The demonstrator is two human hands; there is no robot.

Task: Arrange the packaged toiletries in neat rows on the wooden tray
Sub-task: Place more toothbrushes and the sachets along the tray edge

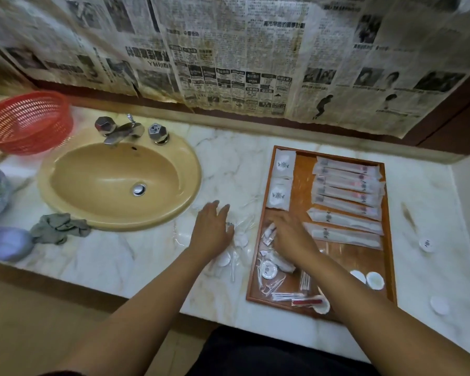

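Observation:
The wooden tray (304, 180) lies on the marble counter, right of the sink. Several long packets (347, 185) sit in a row along its right side. Two square white packets (280, 180) fill the far left column. A loose pile of small packets and sticks (269, 270) lies in the near left corner. My right hand (288, 234), blurred, reaches into the tray with fingers stretched over a small packet at the top of that pile. My left hand (212, 229) rests flat on clear plastic packets (238, 245) on the counter just left of the tray.
A tan sink (120, 183) with a chrome tap (120, 131) is on the left, with a red basket (25, 123) behind it and a grey rag (60, 227) in front. Round white lids (426, 244) lie on the counter right of the tray. Two more lids (375, 280) are inside the tray.

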